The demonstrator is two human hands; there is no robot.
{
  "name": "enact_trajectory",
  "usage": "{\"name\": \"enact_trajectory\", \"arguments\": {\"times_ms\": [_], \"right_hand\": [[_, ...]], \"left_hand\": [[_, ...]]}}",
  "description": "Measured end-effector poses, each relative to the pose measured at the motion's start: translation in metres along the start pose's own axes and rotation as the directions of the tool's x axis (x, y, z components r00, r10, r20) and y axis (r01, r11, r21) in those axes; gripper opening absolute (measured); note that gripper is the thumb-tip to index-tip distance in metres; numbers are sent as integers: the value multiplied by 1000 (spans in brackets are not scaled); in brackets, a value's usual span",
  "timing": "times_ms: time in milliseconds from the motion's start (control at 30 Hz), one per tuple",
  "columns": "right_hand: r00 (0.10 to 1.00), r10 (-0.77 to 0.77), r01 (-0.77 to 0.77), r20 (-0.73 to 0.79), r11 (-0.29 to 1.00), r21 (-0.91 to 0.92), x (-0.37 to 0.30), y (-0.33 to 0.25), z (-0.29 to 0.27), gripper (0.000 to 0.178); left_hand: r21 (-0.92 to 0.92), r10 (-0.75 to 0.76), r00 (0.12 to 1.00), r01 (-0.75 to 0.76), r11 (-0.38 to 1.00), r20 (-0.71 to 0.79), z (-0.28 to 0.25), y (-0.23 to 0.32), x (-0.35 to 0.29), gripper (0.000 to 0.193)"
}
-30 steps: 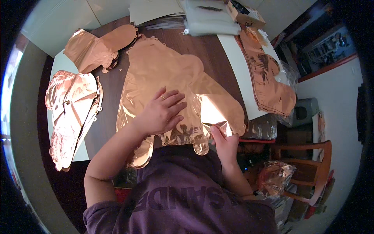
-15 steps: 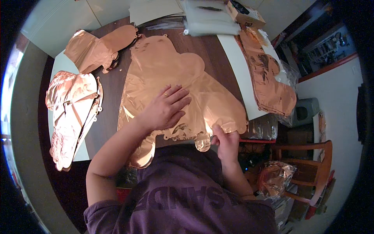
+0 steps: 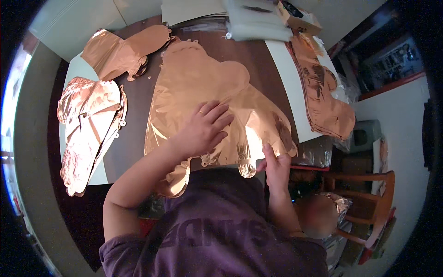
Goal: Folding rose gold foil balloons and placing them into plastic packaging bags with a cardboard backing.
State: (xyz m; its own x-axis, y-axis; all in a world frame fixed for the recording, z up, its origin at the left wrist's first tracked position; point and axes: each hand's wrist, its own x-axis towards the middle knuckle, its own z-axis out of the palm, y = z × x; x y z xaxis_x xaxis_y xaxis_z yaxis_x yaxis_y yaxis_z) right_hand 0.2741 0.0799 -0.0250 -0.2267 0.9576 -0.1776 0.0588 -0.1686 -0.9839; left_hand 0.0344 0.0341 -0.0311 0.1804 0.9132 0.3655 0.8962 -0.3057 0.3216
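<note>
A large flat copper-coloured foil balloon (image 3: 198, 78) with rounded lobes lies on the dark tabletop before me, its near edge reaching my body. My left hand (image 3: 203, 129) rests palm down on its middle, fingers stretched out, a ring on one finger. At the near right edge my right hand (image 3: 277, 168) grips the foil, thumb on top and the other fingers partly hidden. Close beside that hand, a small rounded foil tab (image 3: 247, 170) hangs over the edge. The foil under the right thumb is creased and shiny.
Folded copper foil balloons lie at the far left (image 3: 124, 51), near left (image 3: 87, 134) and right (image 3: 325, 92). Clear plastic bags (image 3: 258, 21) and an open cardboard box (image 3: 297, 18) stand at the back. A wooden chair (image 3: 360, 198) is at the right.
The whole view has shifted slightly. The balloon's near right lobe has become more creased and reflective beside my right hand, whose thumb is now straighter. My left hand stays on the foil.
</note>
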Motion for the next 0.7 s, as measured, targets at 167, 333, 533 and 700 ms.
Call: {"name": "enact_trajectory", "arguments": {"times_ms": [167, 333, 533, 700], "right_hand": [[999, -8, 17, 37, 970, -242, 2, -2, -9, 21], [999, -33, 37, 28, 980, -193, -2, -9, -4, 19], [998, -46, 51, 30, 983, -178, -1, -12, -3, 18], [991, -94, 112, 91, 968, -226, 7, -12, -8, 19]], "left_hand": [[36, -47, 998, 46, 998, 36, -1, 8, -6, 50], [29, -73, 996, 71, 997, 47, 0, 6, -7, 52], [-24, -57, 996, 58, 998, 63, 5, 2, 0, 57], [14, -99, 994, 98, 995, 48, 12, 6, 2, 56]]}}
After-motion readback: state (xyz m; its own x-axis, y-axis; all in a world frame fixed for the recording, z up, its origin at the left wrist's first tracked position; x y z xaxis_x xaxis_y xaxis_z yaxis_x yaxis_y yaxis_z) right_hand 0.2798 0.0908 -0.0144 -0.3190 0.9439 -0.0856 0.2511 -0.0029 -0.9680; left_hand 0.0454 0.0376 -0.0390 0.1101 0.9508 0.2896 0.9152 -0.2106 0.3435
